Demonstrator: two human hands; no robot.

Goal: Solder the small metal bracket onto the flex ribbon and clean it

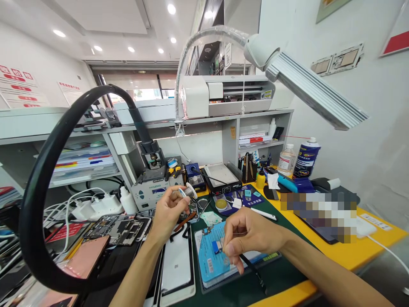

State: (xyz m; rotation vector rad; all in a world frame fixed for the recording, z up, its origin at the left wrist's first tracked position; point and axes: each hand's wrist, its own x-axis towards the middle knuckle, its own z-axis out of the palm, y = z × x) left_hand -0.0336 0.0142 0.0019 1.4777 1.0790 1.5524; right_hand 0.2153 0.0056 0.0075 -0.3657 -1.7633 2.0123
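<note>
The left hand (172, 208) has its thumb and fingers clamped on a small spool (189, 192). The spool is up in the air, in front of the gray box (150, 197). The right hand (247, 234) is over the blue card (209, 258), with its fingers curled. Its thumb and first finger are close, but one cannot tell if they pinch a thing. A small blue part (217, 247) is just beside those fingers. A black strap (255, 273) pokes out below the hand. The card is on the green mat (236, 296), and a white phone (177, 260) is to the left of the card
</note>
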